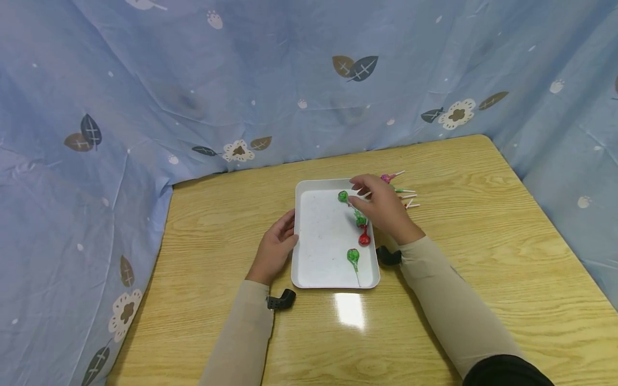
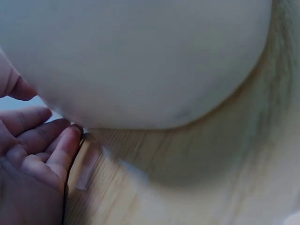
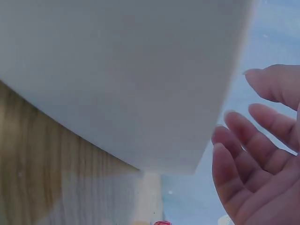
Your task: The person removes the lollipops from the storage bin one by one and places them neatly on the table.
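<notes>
Upright on the table sits a white tray (image 1: 321,236) with several wrapped lollipops along its right side. My left hand (image 1: 274,249) rests against the tray's left edge, thumb and relaxed fingers touching its side. Above the upper right of the tray is my right hand (image 1: 381,206), fingers loosely bent and apart; the right wrist view shows nothing between them. Close to its thumb lies a green lollipop (image 1: 343,196). Below are another green lollipop (image 1: 360,221), a red lollipop (image 1: 364,238) and a green lollipop (image 1: 353,256) with its stick toward me.
Beyond the right hand, more lollipops lie on the wooden table (image 1: 473,214), among them a pink lollipop (image 1: 386,178); the hand partly hides the others. A blue patterned curtain (image 1: 289,80) hangs behind and at both sides of the table.
</notes>
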Tool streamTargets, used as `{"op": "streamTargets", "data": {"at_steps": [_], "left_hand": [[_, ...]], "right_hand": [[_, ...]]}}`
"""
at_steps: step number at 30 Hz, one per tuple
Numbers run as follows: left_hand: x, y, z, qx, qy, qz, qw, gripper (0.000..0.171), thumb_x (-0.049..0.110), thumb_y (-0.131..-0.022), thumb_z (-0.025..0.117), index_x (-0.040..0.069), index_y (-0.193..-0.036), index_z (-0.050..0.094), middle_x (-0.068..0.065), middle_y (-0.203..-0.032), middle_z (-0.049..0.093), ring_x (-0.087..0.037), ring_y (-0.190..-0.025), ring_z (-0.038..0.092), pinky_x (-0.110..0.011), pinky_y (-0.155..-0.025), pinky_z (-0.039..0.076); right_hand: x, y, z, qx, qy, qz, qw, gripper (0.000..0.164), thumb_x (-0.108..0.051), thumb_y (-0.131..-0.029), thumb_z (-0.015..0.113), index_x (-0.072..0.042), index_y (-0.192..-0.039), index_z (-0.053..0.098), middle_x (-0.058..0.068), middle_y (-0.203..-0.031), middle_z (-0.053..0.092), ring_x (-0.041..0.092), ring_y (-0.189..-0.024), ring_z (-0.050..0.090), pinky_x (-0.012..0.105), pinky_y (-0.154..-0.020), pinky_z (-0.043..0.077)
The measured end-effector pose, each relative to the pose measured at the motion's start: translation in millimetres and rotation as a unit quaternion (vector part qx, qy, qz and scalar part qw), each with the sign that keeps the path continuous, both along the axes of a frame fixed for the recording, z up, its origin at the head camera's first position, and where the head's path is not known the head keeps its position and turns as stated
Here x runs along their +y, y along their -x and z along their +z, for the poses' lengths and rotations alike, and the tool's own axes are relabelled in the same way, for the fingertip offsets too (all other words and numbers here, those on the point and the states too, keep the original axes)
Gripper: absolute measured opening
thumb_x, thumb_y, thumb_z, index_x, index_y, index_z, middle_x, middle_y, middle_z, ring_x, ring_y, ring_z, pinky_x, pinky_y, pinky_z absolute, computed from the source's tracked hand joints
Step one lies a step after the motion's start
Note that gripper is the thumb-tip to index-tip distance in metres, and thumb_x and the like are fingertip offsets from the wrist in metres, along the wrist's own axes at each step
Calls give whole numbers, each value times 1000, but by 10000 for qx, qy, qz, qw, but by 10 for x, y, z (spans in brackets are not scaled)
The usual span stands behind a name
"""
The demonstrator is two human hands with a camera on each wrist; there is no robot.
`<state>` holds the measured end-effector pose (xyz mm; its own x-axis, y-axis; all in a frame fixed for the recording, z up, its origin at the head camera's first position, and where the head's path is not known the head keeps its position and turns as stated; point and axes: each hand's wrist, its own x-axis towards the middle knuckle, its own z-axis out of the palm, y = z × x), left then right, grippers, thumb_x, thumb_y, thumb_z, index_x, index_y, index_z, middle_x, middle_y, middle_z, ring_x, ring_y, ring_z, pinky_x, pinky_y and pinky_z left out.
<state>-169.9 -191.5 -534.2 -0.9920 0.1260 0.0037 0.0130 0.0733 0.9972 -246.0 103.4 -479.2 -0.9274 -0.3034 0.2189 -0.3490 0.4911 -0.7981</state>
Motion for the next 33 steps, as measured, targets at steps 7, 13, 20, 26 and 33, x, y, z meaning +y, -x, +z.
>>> {"op": "streamTargets", "data": {"at_steps": [7,13,20,26,33], "left_hand": [[6,-3,16,-20,-83,38,10000,60,-7,-106,57,5,-164,46,-9,-160,53,-25,-140,56,-36,-115,47],[17,-6,45,-50,-146,43,9999,60,-8,-106,55,3,-164,46,-10,-161,52,-26,-140,56,-34,-114,47],[9,0,20,-49,-336,21,9994,59,-8,-106,54,5,-163,49,-9,-161,52,-26,-141,55,-34,-113,48],[4,1,25,-65,-267,89,9996,59,-8,-106,55,7,-163,50,-7,-160,53,-24,-141,56,-35,-113,48],[3,11,5,-82,-175,111,9998,61,-8,-104,54,5,-164,48,-7,-161,52,-24,-141,56,-36,-114,48]], "right_hand": [[-50,94,-59,-330,-342,131,9988,45,-12,-103,77,5,-143,64,20,-135,65,37,-124,63,54,-106,54],[-135,157,-91,-33,-1195,197,9926,43,-14,-104,76,3,-142,65,19,-138,64,35,-122,64,52,-101,56],[-204,236,-145,590,-2144,299,9745,41,-16,-101,79,0,-138,69,19,-133,68,34,-119,67,51,-101,56],[-252,279,-192,661,-2721,602,9581,33,-18,-98,83,-4,-128,77,14,-126,74,33,-115,68,51,-99,56],[-232,254,-250,687,-2391,757,9656,31,-17,-98,84,-6,-126,78,11,-119,74,28,-101,68,48,-91,57]]}}
